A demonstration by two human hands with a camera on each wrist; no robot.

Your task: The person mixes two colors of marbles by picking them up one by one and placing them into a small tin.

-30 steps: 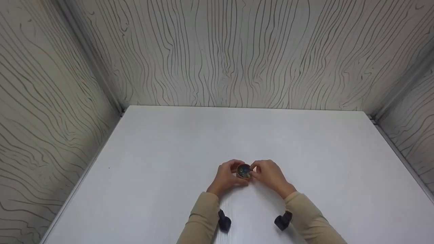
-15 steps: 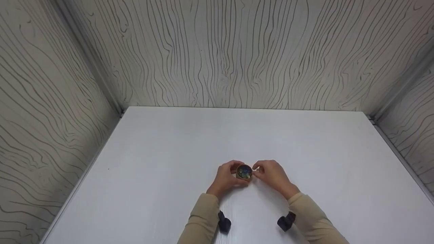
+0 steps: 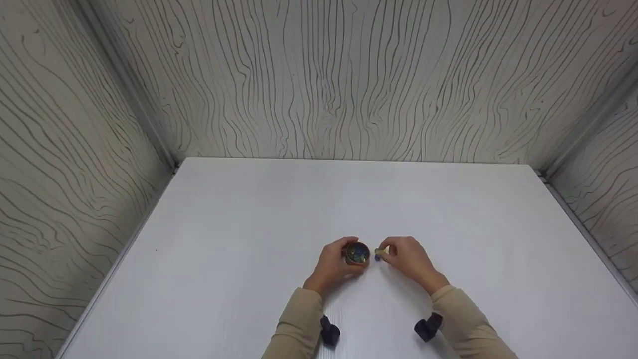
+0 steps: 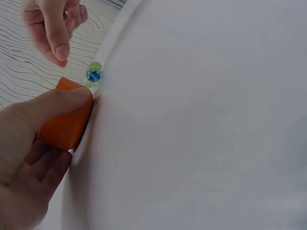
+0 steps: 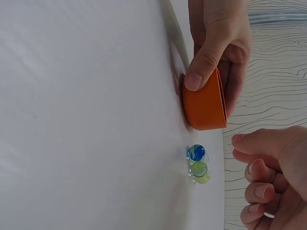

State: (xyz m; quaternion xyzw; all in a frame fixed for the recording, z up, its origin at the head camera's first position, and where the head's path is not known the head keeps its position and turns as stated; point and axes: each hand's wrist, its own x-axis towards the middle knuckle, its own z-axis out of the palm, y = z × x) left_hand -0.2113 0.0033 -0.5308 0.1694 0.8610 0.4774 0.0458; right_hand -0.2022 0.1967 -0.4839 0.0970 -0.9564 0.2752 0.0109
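My left hand (image 3: 329, 264) grips a small orange cup (image 5: 204, 109) upright around its side, thumb pressed on the wall. In the head view the cup's dark inside shows blue and green glass marbles. Just right of the cup, several clear marbles sit close together on the table: a blue one (image 5: 196, 153), a green one (image 5: 199, 168) and a yellowish one (image 5: 205, 178). My right hand (image 3: 406, 257) hovers right beside these marbles, thumb and index tips close together and the other fingers loosely curled. Nothing shows between its fingertips in the right wrist view.
A white table (image 3: 249, 209) spreads out around both hands. Pale panels with wavy dark lines stand behind (image 3: 324, 80) and along both sides. A dark wrist camera (image 3: 330, 333) hangs by the left sleeve, and another dark camera (image 3: 427, 327) by the right.
My right hand has moved away from the cup's rim to the right, and marbles now show between it and the cup. My left hand still holds the cup in nearly the same place.
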